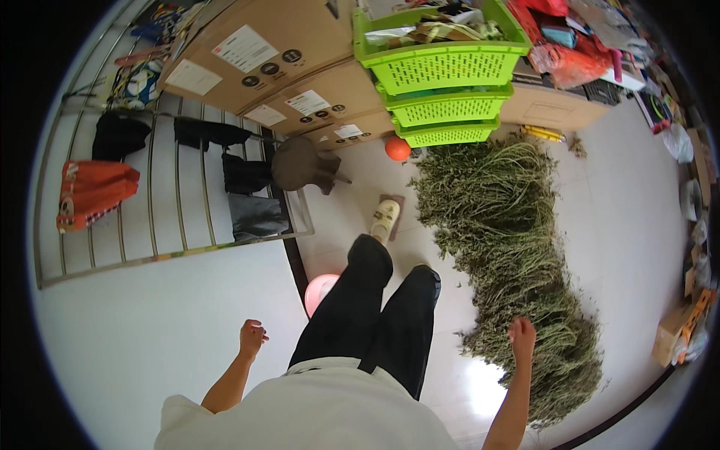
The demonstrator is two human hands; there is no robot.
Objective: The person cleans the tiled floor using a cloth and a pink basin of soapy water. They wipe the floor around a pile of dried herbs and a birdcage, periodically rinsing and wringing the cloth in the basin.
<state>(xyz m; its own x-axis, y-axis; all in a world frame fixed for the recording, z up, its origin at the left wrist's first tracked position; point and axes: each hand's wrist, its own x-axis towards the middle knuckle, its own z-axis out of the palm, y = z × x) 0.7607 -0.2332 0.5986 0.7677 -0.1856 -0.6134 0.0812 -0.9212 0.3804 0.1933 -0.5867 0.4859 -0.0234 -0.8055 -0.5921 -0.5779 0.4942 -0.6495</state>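
Note:
My left hand point(253, 337) hangs beside my body in front of the white wall point(169, 315). Its fingers are loosely curled and slightly apart, with nothing seen in them. On the other side, my right hand point(522, 333) hangs in the air, seen above a long pile of dried plant stalks point(500, 225) spread over the tiled floor. Those fingers bend inward, and the palm is hidden. A cream clog point(386, 216) is on one foot, ahead of my dark trousers point(354, 304); the other foot is mostly hidden.
Stacked green plastic baskets point(444, 67) stand ahead beside cardboard boxes point(304, 62). An orange ball point(397, 149) lies at their foot. A brown stool point(295, 163) stands near a metal rack point(152, 180) with clothes. A pink basin point(318, 292) sits by my leg; yellow objects point(543, 133) lie beyond the stalks.

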